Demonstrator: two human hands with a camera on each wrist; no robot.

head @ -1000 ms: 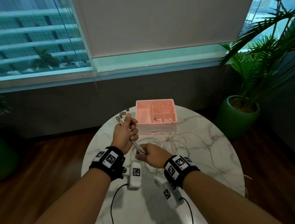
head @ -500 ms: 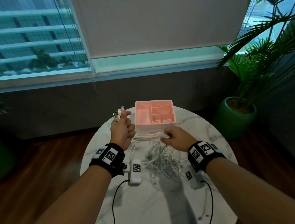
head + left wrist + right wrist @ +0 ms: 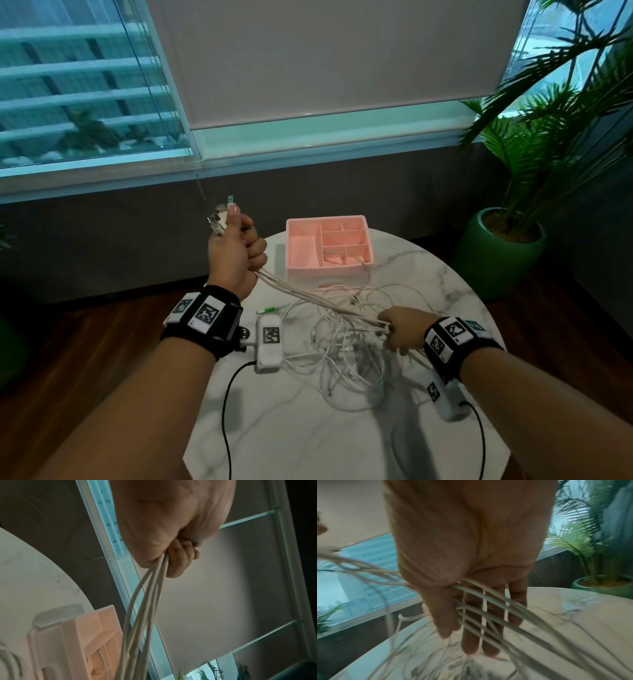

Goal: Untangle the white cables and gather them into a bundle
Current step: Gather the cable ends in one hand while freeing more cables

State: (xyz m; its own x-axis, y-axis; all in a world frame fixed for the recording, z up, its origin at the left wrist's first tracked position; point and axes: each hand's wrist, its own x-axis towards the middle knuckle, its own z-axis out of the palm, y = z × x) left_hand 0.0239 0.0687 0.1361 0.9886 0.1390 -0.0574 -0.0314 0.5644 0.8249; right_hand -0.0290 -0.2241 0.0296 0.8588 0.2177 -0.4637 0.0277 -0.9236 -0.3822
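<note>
Left hand [image 3: 236,253] raised off the tabletop [image 3: 342,428], fingers [image 3: 181,559] curled tight round a bunch of white cables [image 3: 308,291], plug ends [image 3: 221,216] sticking up past the thumb. Cables run taut from under the left fingers down and across to the right hand [image 3: 400,330]. Right hand low over the tabletop, fingers [image 3: 471,635] nearly straight and spread, cables threaded across the palm and pinned by the thumb near its base. Rest of the cables lie in a loose tangle on the tabletop just below and beside the right fingers, some strands trailing past the wrist. Pink organizer tray [image 3: 301,253] sits beyond the tangle, just right of the left fingers; one strand drapes into a tray compartment.
</note>
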